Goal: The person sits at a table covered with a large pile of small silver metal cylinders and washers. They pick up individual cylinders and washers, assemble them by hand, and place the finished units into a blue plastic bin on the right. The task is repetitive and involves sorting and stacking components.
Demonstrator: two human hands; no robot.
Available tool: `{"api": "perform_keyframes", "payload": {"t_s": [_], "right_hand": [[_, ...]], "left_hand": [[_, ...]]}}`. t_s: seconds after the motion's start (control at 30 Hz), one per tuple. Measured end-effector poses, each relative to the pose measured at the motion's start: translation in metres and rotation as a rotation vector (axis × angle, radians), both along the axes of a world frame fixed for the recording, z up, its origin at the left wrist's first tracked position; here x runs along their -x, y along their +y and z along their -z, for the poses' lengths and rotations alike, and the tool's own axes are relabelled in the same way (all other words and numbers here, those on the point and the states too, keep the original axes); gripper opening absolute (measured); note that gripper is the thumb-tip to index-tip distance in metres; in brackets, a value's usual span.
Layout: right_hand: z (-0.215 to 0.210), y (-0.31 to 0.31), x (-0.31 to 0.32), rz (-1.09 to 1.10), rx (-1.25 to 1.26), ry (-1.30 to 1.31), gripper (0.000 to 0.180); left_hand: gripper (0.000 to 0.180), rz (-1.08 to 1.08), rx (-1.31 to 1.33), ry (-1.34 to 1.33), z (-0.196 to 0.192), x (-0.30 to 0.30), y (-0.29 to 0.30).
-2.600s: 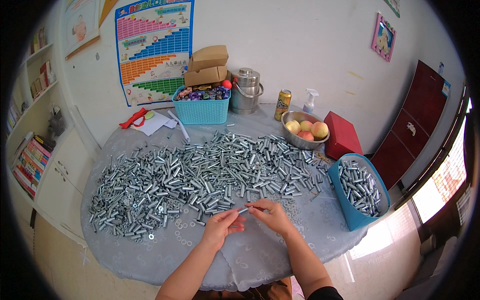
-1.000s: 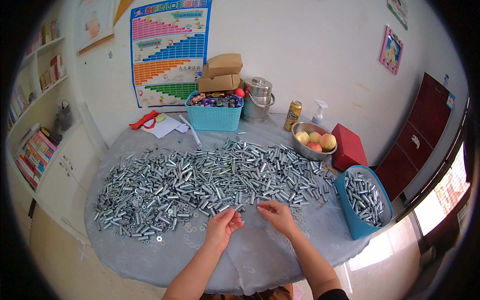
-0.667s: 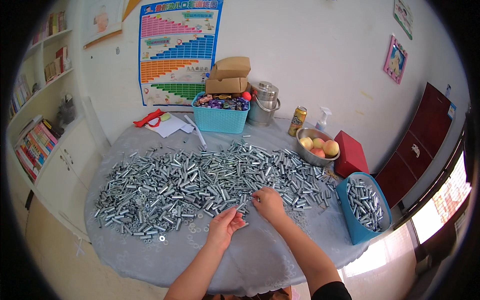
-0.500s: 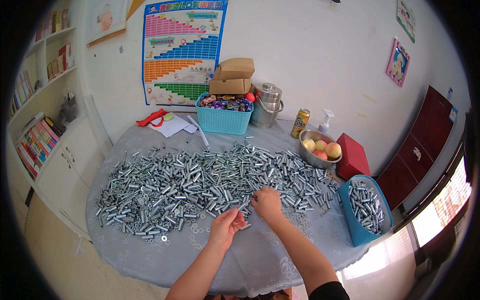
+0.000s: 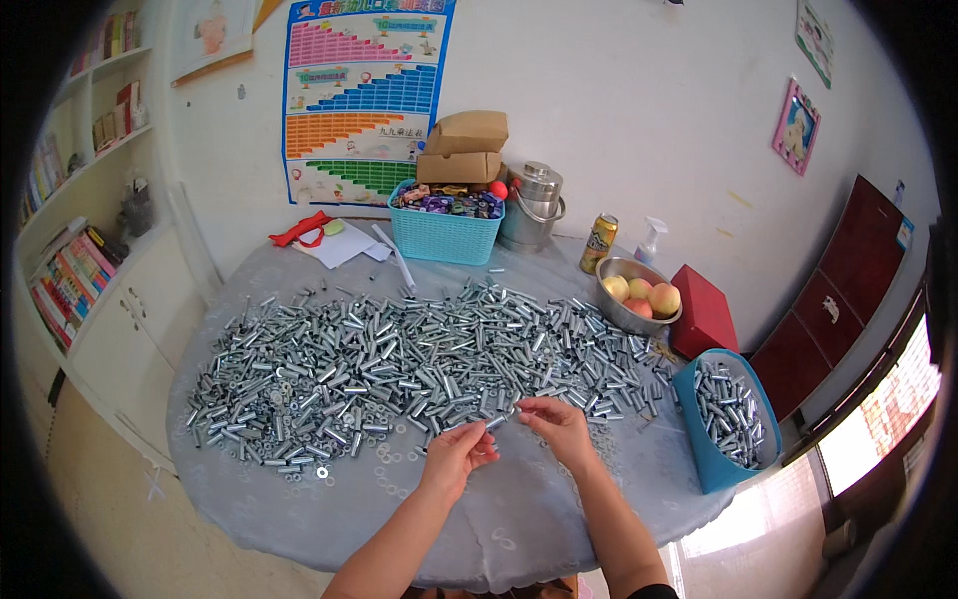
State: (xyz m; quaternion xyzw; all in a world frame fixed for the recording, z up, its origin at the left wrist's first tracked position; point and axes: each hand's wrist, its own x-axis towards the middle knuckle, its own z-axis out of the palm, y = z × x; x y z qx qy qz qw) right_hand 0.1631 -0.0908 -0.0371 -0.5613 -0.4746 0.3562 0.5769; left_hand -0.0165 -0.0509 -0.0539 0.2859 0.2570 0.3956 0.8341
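Between the thumb and fingers of my left hand (image 5: pixel 457 461) is a silvery metal sleeve (image 5: pixel 498 421), its free end angled up to the right. My right hand (image 5: pixel 561 431) is closed in a pinch just beyond that end; whatever small piece its fingertips hold is too small to make out. Both hands hover at the near edge of a wide heap of metal sleeves and bolts (image 5: pixel 399 344). Flat washers (image 5: pixel 394 464) lie scattered on the grey tablecloth (image 5: pixel 299 519) beside my left forearm.
At the right table edge stands a blue bin (image 5: pixel 707 439) filled with metal sleeves. Behind it are a red box (image 5: pixel 704 311), a steel bowl (image 5: pixel 627 314) of fruit and a drink can (image 5: pixel 599 243). Along the back are a turquoise basket (image 5: pixel 449 240) and a lidded steel pail (image 5: pixel 529 225).
My right hand has drawn back from the heap's edge, toward me and slightly right, with its fingertips now facing the sleeve. My left hand stays nearly in place, still holding the sleeve.
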Motion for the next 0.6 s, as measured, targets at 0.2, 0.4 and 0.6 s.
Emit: {"api": "perform_keyframes", "payload": {"t_s": [0.2, 0.4, 0.6], "right_hand": [[-0.003, -0.012, 0.004, -0.062, -0.117, -0.121, 0.022], [-0.004, -0.018, 0.003, -0.114, -0.105, -0.049, 0.023], [0.004, -0.02, -0.005, -0.203, -0.099, 0.027, 0.023]], "left_hand": [[0.017, 0.045, -0.054, 0.103, 0.001, -0.003, -0.002], [0.017, 0.108, -0.004, 0.056, 0.003, -0.003, -0.002], [0.018, 0.138, 0.109, 0.028, 0.008, -0.003, -0.001]]}}
